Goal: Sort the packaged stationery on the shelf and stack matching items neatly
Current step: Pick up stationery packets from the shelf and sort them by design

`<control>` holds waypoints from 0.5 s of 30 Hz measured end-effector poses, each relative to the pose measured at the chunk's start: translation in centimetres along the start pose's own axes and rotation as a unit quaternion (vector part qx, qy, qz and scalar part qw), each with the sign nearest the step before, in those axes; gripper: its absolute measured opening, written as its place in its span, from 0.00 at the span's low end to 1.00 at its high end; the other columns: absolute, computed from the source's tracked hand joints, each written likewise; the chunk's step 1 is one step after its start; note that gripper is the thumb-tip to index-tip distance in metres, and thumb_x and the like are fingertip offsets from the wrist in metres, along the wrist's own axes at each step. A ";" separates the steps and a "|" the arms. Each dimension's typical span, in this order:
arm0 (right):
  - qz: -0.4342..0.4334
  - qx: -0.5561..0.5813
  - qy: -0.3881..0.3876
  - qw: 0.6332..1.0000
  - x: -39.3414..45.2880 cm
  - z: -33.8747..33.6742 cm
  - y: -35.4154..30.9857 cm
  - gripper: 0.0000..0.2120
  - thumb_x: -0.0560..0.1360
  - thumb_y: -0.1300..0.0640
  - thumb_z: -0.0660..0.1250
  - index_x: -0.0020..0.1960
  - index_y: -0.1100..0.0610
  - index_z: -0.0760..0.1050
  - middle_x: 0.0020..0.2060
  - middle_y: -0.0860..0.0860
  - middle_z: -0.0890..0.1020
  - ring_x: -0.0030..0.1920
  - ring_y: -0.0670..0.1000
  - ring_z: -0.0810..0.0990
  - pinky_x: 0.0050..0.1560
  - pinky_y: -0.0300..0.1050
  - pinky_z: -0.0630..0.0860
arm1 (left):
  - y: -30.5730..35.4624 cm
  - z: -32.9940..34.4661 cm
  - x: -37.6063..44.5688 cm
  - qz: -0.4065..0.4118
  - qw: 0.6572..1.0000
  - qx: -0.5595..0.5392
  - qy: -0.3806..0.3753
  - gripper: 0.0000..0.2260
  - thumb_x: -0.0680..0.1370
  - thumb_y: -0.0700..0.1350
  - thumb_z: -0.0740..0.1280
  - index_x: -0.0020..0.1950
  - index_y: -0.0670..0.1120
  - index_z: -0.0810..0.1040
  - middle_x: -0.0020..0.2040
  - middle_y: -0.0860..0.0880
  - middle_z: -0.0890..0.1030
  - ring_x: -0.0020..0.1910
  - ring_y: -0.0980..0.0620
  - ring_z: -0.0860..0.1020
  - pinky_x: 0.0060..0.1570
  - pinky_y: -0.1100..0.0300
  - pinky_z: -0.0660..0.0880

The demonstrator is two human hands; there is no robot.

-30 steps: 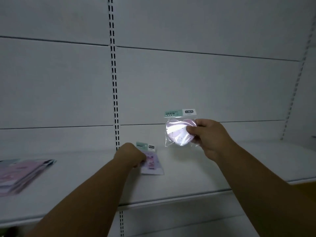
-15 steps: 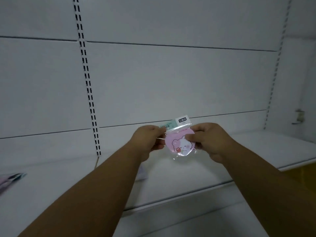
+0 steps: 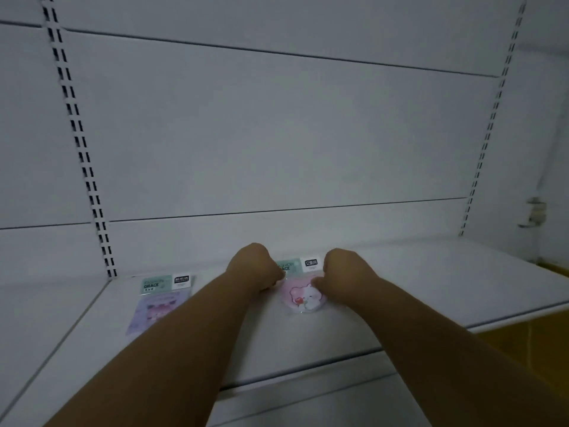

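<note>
A pink round packet [image 3: 303, 298] with a cartoon bear and a green header card lies flat on the white shelf [image 3: 400, 291]. My left hand [image 3: 254, 268] pinches its left edge and my right hand [image 3: 345, 272] pinches its right edge, both pressing it down onto the shelf. Further left lies a purple packet [image 3: 154, 303] with the same green header, partly hidden by my left forearm.
The white back wall carries slotted uprights [image 3: 83, 155] on the left and another slotted upright [image 3: 489, 127] on the right. A small metal bracket [image 3: 534, 211] sticks out at the far right. A yellow surface [image 3: 529, 331] shows below the shelf's right end.
Both hands have lowered the pink packet from mid-air down flat onto the shelf. The view has shifted right, so the purple packet now shows to the left.
</note>
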State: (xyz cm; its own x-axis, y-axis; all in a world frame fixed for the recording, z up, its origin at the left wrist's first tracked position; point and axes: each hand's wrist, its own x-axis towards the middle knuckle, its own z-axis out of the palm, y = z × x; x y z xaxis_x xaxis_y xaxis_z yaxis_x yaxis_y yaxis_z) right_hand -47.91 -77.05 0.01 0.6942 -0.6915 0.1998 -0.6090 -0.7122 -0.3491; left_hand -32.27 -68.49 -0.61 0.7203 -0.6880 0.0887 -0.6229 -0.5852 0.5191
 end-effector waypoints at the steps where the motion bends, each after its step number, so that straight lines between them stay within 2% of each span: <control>1: -0.013 -0.015 -0.005 1.000 0.2 0.3 0.0 0.15 0.70 0.51 0.72 0.50 0.59 0.76 0.49 0.56 0.82 0.49 0.55 0.81 0.42 0.41 0.72 | -0.2 0.1 0.1 0.005 0.999 0.041 0.017 0.09 0.66 0.48 0.73 0.35 0.44 0.78 0.34 0.48 0.81 0.34 0.48 0.80 0.30 0.62 0.74; 2: -0.024 -0.027 -0.010 0.999 0.3 0.4 0.0 0.14 0.69 0.51 0.73 0.50 0.58 0.76 0.48 0.56 0.82 0.48 0.55 0.81 0.42 0.42 0.73 | -0.4 0.2 0.3 0.008 0.997 0.068 0.032 0.11 0.64 0.50 0.74 0.34 0.46 0.75 0.33 0.49 0.78 0.34 0.49 0.78 0.29 0.63 0.70; 4: -0.045 -0.050 -0.008 0.998 0.4 0.4 -0.2 0.12 0.69 0.51 0.72 0.45 0.56 0.75 0.45 0.55 0.81 0.46 0.55 0.80 0.42 0.42 0.73 | -0.8 0.4 0.3 0.001 0.994 0.098 0.052 0.16 0.62 0.53 0.75 0.33 0.47 0.70 0.33 0.52 0.73 0.36 0.49 0.75 0.35 0.62 0.70; 6: -0.079 -0.074 0.022 0.994 0.2 -0.1 -0.9 0.11 0.71 0.50 0.70 0.42 0.56 0.72 0.42 0.53 0.76 0.45 0.55 0.78 0.41 0.43 0.70 | -1.1 0.5 0.1 0.000 0.992 0.101 0.076 0.17 0.64 0.56 0.74 0.38 0.48 0.71 0.37 0.52 0.74 0.40 0.49 0.74 0.40 0.60 0.71; 8: -0.122 -0.084 0.070 0.987 0.0 -0.9 -2.3 0.13 0.74 0.49 0.68 0.49 0.57 0.74 0.46 0.54 0.75 0.47 0.55 0.77 0.42 0.44 0.70 | -1.6 0.1 -0.4 0.009 0.990 0.093 0.107 0.15 0.69 0.56 0.71 0.46 0.49 0.73 0.41 0.51 0.74 0.41 0.50 0.74 0.40 0.59 0.70; 11: -0.190 -0.066 0.135 0.970 -0.6 -2.4 -6.3 0.19 0.74 0.46 0.66 0.60 0.56 0.73 0.53 0.55 0.75 0.52 0.56 0.76 0.50 0.49 0.74 | -3.5 -1.6 -2.1 0.025 0.983 0.102 0.148 0.12 0.72 0.56 0.67 0.46 0.51 0.70 0.42 0.52 0.75 0.41 0.51 0.73 0.40 0.58 0.69; 15: -0.278 -0.036 0.187 0.942 -2.8 -3.6 -14.2 0.20 0.74 0.44 0.65 0.61 0.54 0.71 0.54 0.55 0.75 0.53 0.55 0.74 0.52 0.51 0.73 | -8.5 -6.6 -6.6 0.022 0.970 0.111 0.214 0.11 0.74 0.58 0.66 0.49 0.52 0.72 0.42 0.54 0.75 0.41 0.53 0.74 0.40 0.60 0.70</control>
State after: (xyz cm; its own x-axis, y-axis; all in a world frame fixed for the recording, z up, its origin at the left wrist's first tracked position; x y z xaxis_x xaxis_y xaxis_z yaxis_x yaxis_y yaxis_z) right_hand -42.63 -65.40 7.74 0.7378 -0.1942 0.6465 -0.2252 -0.9737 -0.0355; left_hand -29.70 -56.13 0.04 0.7225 -0.5017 0.4757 -0.6726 -0.6693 0.3157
